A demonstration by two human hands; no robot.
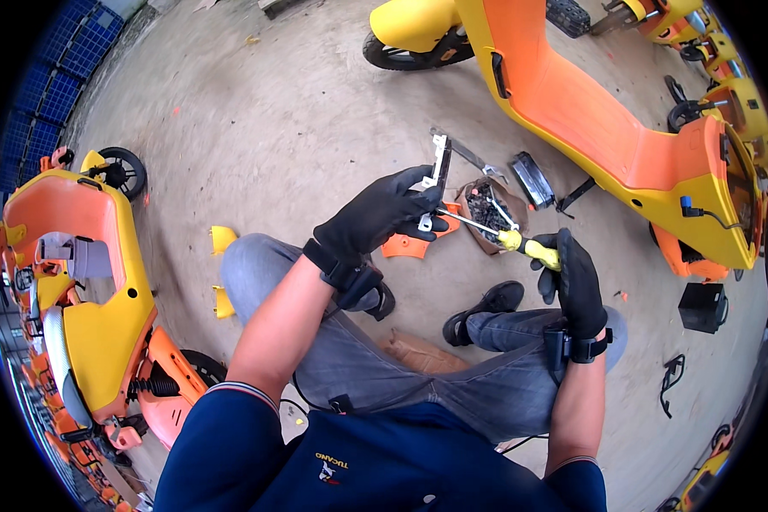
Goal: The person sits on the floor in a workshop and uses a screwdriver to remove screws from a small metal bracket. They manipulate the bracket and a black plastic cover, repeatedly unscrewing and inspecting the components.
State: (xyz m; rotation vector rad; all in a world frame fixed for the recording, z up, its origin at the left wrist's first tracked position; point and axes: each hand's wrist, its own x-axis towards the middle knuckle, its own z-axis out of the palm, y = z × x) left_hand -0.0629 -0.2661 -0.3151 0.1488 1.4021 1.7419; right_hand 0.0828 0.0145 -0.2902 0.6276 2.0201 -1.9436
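Observation:
My left hand (384,213), in a black glove, grips a narrow white-and-black bracket (438,171) standing nearly upright. My right hand (572,273), also gloved, is closed round a yellow-handled screwdriver (533,249), whose shaft reaches left to the bracket's lower end; whether the tip touches it is too small to tell. Just beyond my hands sit a cardboard box of small dark parts (486,205), an orange plastic piece (404,245), an adjustable wrench (474,158) and a dark oblong part (533,179).
A yellow-orange scooter (606,145) stands ahead right, another (94,358) at left. A black block (702,307) and a black metal part (672,384) lie on the concrete at right. Yellow pieces (223,239) lie by my left knee. Blue crates (51,77) are stacked back left.

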